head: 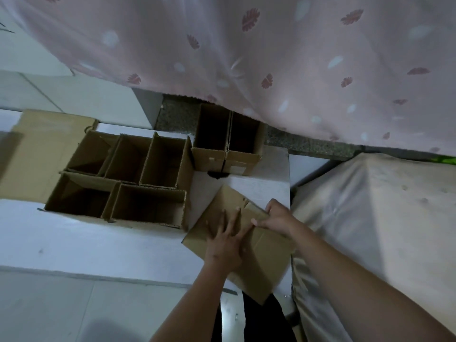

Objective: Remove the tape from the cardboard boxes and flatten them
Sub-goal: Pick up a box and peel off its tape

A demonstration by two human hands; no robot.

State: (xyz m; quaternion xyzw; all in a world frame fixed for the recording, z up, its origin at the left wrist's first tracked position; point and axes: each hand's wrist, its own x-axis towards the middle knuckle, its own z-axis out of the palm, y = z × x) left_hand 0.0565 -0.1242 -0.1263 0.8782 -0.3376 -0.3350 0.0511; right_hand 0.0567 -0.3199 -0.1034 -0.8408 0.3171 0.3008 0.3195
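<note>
The left hand (225, 239) pressed flat, fingers spread, on the flattened box (246, 245) lying on the white floor (98, 243); the right hand (276, 217) gripped its far edge. Risk: uneven pressure could let the panel spring back or slide into the open boxes (138, 178) nearby.

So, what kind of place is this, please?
Probably a room in a home: a pink leaf-patterned fabric hangs above, pale floor tiles lie below, and open brown cardboard boxes stand there.
</note>
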